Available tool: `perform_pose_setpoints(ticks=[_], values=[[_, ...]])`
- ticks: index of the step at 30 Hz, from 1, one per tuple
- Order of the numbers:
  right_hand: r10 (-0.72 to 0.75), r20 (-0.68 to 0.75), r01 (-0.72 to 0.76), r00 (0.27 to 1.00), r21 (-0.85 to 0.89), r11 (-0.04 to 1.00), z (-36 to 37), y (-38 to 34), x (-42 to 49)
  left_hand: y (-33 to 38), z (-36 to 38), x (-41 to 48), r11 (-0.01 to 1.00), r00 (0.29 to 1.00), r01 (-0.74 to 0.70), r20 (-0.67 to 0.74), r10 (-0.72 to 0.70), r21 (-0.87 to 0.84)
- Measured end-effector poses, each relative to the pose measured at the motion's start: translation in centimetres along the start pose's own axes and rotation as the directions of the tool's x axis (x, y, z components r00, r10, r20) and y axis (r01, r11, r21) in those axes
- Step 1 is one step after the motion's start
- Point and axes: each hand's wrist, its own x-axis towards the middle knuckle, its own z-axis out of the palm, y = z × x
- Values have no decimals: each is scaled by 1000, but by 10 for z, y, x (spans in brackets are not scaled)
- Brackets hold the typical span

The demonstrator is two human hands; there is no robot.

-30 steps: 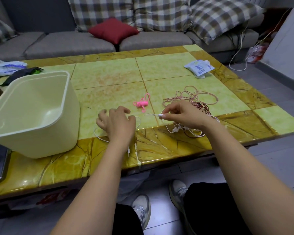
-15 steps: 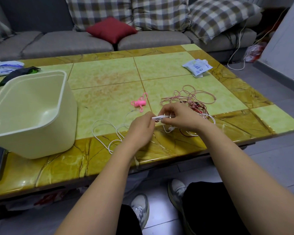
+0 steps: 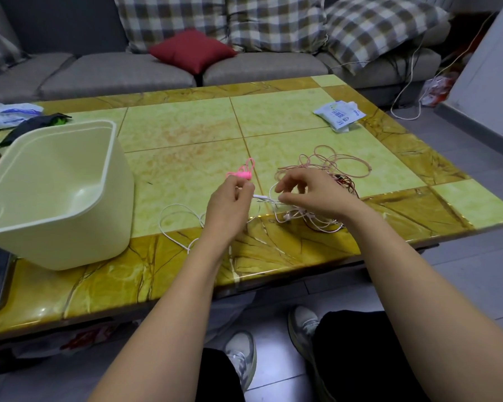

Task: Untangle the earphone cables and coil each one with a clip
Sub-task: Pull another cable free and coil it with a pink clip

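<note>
We look through one wide-angle camera worn on the head, facing forward and tilted down along both forearms. The left hand (image 3: 230,204) and right hand (image 3: 311,192) sit near the middle of the frame, close enough that the white earphone cable (image 3: 180,207) pinched by the left hand shows as a thin line. Beyond the hands the coffee table (image 3: 186,126) runs to a grey sofa (image 3: 114,74); below the wrists, sneakers (image 3: 241,352) stand on the floor.

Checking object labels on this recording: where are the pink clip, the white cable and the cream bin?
pink clip (image 3: 242,175): head view, its body.
white cable (image 3: 169,208): head view, its loose loop.
cream bin (image 3: 119,204): head view, right outer wall.
</note>
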Motion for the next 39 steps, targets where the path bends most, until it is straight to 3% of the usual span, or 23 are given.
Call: perform_pose_setpoints(ticks=[3, 8, 12, 14, 16, 17, 19, 21, 22, 24, 26, 28, 30, 32, 34, 37, 39], values=[[69, 178, -47, 982, -127, 991, 4, 1, -1, -4, 0, 0, 990, 997, -13, 73, 2, 139], [108, -99, -134, 989, -312, 941, -6, 2, 3, -1, -1, 1, 985, 994, -38, -97, 55, 169], [215, -28, -194, 976, -556, 809, -8, 11, 2, -2, 1, 4, 960, 993, -71, -70, 93, 270], [101, -187, -189, 977, -545, 817, -13, 14, 3, 0, 3, 3, 954, 995, -67, -55, 87, 293], [-130, -435, -103, 891, -472, 875, -23, 11, 1, 5, 6, 3, 965, 992, -70, -82, 94, 254], [-169, -459, -52, 872, -430, 901, -27, 11, 0, 7, 8, 4, 972, 989, -71, -113, 98, 224], [-67, -284, -11, 957, -265, 964, -28, 16, -3, 11, 10, 4, 985, 981, -54, -177, 84, 166], [75, -43, -78, 996, -78, 994, -25, 22, -9, 10, 10, 5, 993, 978, -27, -201, 49, 112], [91, -7, -91, 996, 21, 996, -27, 24, -11, 8, 9, 6, 997, 978, -16, -205, 32, 80], [61, -112, -44, 992, 148, 988, -33, 27, -12, 6, 7, 7, 999, 976, 3, -218, 4, 35], [21, -155, 0, 988, 133, 991, -35, 29, -9, 9, 6, 7, 1000, 977, 11, -211, -13, -9], [43, 50, -45, 998, 21, 999, -22, 28, -8, 15, 6, 5, 995, 987, 26, -155, -40, -96], [159, 206, -91, 966, -304, 948, -5, 34, -6, 19, 6, 4, 980, 991, 57, -104, -78, -190], [221, 101, -151, 970, -461, 874, -2, 42, -1, 19, 4, 5, 974, 994, 55, -83, -75, -218], [204, -160, -249, 966, -360, 899, -14, 44, 2, 18, 2, 5, 961, 988, 57, -124, -93, -269], [93, -536, -287, 839, -292, 912, -32, 43, 1, 21, 5, 5, 930, 977, 93, -150, -155, -355], [19, -605, -317, 796, -390, 865, -37, 43, -1, 23, 8, 5, 907, 968, 132, -145, -205, -400]])
